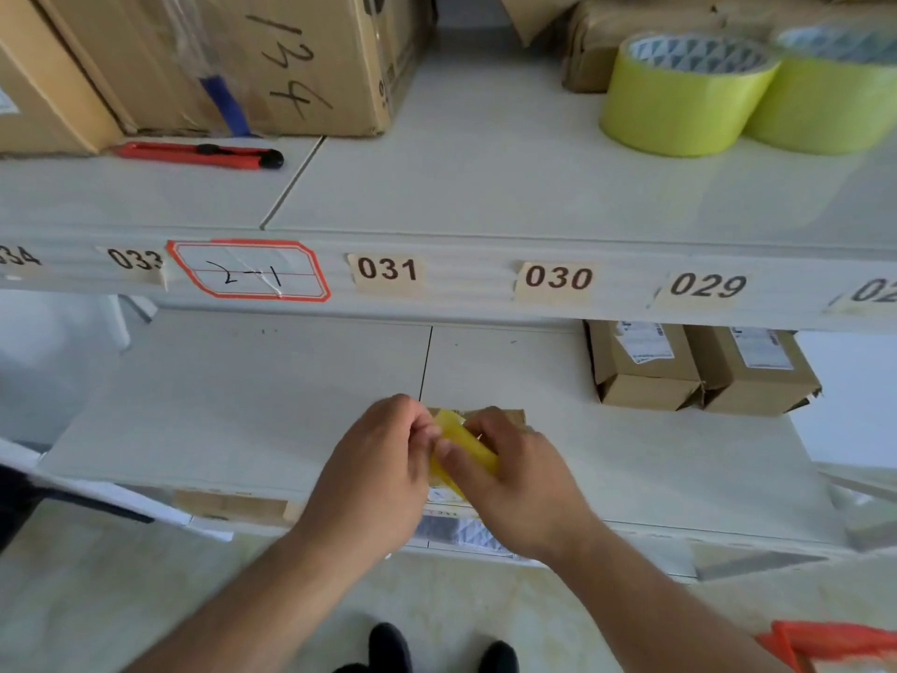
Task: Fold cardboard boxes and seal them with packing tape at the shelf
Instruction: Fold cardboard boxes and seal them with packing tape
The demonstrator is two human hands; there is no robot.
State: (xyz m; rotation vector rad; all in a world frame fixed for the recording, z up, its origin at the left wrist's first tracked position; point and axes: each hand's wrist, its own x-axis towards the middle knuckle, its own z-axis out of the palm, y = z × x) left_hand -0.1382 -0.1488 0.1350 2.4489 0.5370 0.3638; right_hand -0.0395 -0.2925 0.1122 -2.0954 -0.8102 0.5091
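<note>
A small cardboard box (pixel 505 416) rests on the lower shelf (pixel 252 410), mostly hidden beneath my hands. A strip of yellow packing tape (pixel 463 442) runs between my fingers over the box. My left hand (pixel 378 468) pinches the strip's left end. My right hand (pixel 514 473) presses the strip from the right, thumb on it. A tape roll (pixel 461 529) with a patterned core shows partly under my hands at the shelf's front edge.
On the upper shelf (pixel 485 187) stand two yellow-green tape rolls (pixel 684 92), a red utility knife (pixel 204 155) and a large brown box marked 134 (pixel 272 60). Two sealed small boxes (pixel 699 366) lie at the lower shelf's right. An orange object (pixel 835 646) sits at bottom right.
</note>
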